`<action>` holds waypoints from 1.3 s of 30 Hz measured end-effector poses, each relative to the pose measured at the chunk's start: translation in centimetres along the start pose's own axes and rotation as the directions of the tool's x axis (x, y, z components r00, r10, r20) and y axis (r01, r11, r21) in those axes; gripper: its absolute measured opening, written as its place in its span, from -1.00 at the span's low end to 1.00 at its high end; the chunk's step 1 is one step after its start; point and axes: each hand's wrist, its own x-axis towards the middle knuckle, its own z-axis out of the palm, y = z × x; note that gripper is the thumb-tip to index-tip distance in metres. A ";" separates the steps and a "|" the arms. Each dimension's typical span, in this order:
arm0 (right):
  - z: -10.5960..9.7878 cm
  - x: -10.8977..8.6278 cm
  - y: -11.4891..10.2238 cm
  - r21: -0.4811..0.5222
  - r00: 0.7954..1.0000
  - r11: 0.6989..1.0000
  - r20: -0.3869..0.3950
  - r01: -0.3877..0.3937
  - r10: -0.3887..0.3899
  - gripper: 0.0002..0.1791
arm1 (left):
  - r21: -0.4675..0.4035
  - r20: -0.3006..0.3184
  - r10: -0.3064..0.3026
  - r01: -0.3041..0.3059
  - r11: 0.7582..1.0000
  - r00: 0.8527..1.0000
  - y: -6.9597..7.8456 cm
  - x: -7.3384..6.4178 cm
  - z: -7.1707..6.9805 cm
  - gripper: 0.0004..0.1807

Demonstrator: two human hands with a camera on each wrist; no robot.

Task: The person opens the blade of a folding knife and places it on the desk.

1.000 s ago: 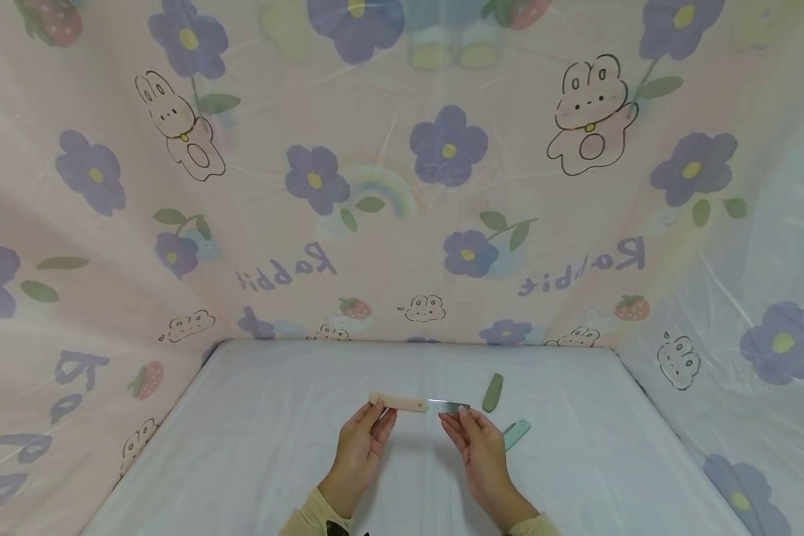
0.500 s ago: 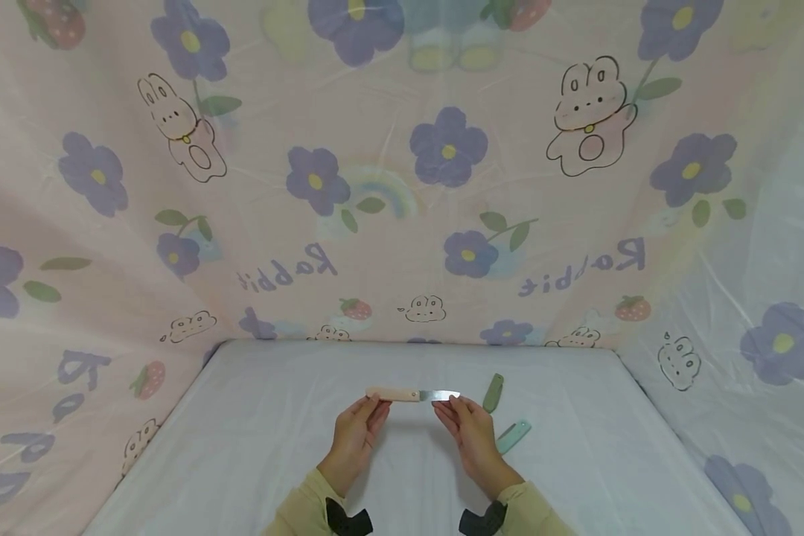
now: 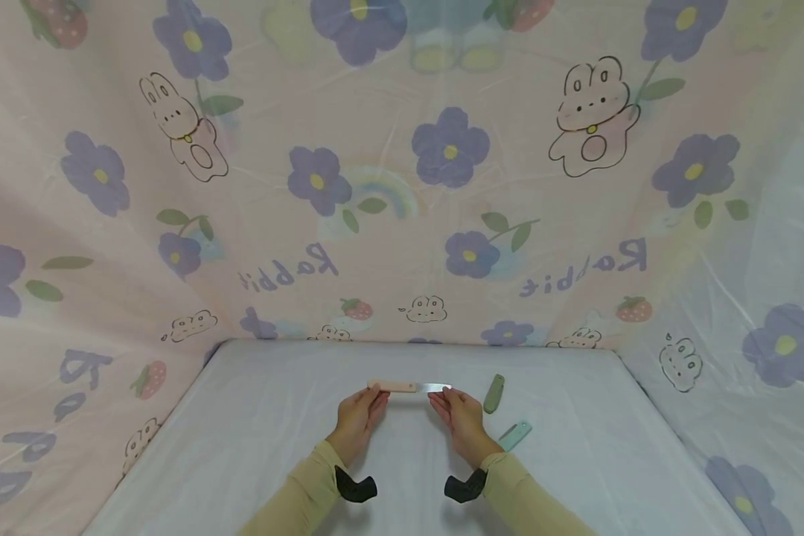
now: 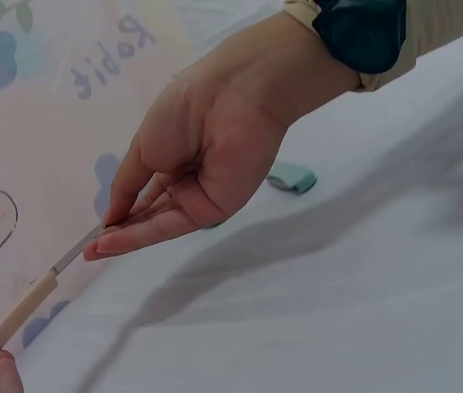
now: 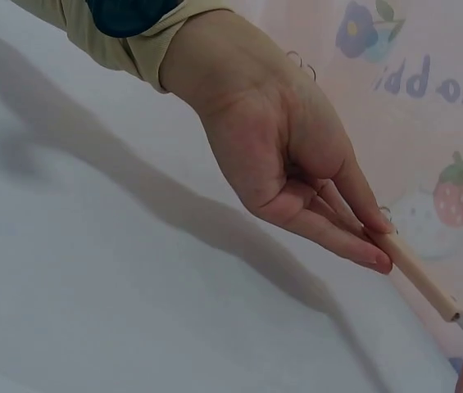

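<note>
Knife [image 3: 410,387] unfolded, approx. level, lower centre of frame. L hand [image 3: 359,413] pinches handle [image 3: 397,386]; R hand [image 3: 465,418] pinches blade [image 3: 430,388] nr tip. Best keep R fingers on the flats, off the edge, w/ both pinches light & steady. Vs 1 s ago: knife's higher in frame, more sleeve [image 3: 295,487] shows; green item [image 3: 493,394] & mint item [image 3: 514,435], to its right, unmoved.

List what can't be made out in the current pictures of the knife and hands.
- Blade tip: left wrist view, hidden between the right hand's thumb and fingers.
- Pale handle's butt end: right wrist view, covered by the left hand.
- Most of the left hand: left wrist view, cut off at the lower-left corner.
- Mint handle's far part: left wrist view, behind the right hand.
- Olive-green handle: head view, too small to show any folded blade.
</note>
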 end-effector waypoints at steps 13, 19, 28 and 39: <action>-0.4 4.0 1.1 0.011 0.995 0.997 -0.062 -0.075 0.075 -0.61 | 0.074 -0.066 -0.110 0.115 0.991 0.992 -0.6 3.9 -0.2 -0.52; -0.5 4.5 1.9 -0.040 0.990 0.993 -0.091 -0.111 0.107 -0.64 | 0.118 -0.088 -0.160 0.170 0.978 0.983 -0.8 4.0 -0.8 -0.55; -0.2 4.4 1.6 -0.058 0.992 0.994 -0.084 -0.098 0.093 -0.63 | 0.119 -0.087 -0.144 0.154 0.981 0.986 -0.6 4.4 -0.7 -0.56; -0.1 4.6 1.5 -0.058 0.987 0.992 -0.117 -0.116 0.109 -0.61 | 0.154 -0.112 -0.171 0.188 0.970 0.979 -0.4 4.7 -0.5 -0.63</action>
